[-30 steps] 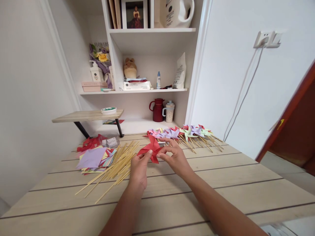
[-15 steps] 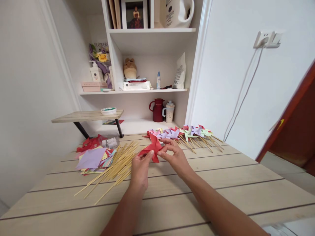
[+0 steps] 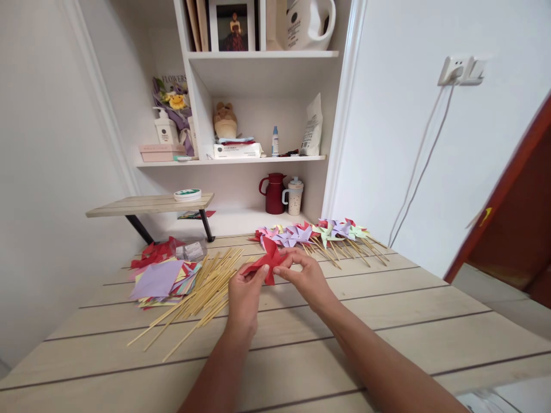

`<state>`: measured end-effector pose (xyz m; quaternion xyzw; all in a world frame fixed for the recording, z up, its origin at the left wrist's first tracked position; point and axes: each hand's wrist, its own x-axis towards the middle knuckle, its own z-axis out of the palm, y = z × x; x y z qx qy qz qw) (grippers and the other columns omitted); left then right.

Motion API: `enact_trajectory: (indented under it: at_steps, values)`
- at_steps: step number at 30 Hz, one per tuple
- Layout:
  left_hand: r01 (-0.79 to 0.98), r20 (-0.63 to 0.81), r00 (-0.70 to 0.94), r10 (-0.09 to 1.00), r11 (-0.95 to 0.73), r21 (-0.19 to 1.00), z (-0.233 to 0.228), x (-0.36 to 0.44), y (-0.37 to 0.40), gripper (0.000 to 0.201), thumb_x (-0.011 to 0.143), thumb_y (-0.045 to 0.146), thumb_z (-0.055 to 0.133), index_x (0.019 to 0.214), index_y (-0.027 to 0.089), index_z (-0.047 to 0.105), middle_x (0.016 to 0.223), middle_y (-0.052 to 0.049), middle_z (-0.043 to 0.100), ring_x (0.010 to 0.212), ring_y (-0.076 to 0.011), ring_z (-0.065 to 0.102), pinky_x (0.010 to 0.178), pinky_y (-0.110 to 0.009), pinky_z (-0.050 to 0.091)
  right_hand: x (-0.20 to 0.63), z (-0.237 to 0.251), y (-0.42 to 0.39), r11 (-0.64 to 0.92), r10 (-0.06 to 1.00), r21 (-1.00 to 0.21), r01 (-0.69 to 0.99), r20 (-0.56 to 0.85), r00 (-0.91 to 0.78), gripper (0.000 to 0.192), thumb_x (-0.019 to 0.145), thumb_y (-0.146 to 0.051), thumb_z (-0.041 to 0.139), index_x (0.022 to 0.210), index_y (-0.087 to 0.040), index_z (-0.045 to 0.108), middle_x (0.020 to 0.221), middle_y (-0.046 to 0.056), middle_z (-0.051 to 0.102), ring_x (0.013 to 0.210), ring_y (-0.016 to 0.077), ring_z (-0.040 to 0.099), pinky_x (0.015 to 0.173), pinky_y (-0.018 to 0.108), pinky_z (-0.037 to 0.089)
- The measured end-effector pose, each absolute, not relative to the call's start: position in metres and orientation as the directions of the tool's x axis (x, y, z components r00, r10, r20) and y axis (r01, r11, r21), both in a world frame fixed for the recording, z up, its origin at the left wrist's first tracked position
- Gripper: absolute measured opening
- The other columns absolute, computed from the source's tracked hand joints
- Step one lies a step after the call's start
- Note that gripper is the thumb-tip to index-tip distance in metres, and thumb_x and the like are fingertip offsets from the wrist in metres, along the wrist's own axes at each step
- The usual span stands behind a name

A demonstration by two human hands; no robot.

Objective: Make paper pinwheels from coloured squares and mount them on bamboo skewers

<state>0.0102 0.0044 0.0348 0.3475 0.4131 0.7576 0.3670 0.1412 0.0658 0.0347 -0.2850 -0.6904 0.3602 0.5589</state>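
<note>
Both hands apparently pinch red pinwheel between them.

Home, craft corner of a lived-in room. White shelf unit carries a framed photo, plush toy, red jug and lotion bottle. Wooden bench sits against the wall under a socket.

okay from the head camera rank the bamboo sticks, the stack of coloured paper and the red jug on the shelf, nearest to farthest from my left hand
From the left hand:
1. Bamboo sticks, just to its left on the table.
2. Stack of coloured paper, farther left, beyond the sticks.
3. Red jug, back on the low shelf.
</note>
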Motion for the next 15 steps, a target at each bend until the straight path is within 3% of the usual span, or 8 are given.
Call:
enact_trajectory:
  at_steps: [15]
  values:
    - [-0.199, 0.248, -0.487, 0.838, -0.383, 0.902, 0.0330, 0.0101, 0.0066, 0.024, 0.066, 0.030, 0.083, 0.086, 0.016, 0.077, 0.090, -0.009, 0.078, 0.086, -0.0225, 0.072, 0.084, -0.034, 0.054, 0.1400, 0.0337, 0.0662, 0.596, 0.789, -0.803, 0.016, 0.582, -0.199, 0.026, 0.072, -0.040, 0.083, 0.060, -0.023, 0.067, 0.100, 0.007, 0.074, 0.101, 0.0272, 0.067, 0.098, 0.046, 0.047]
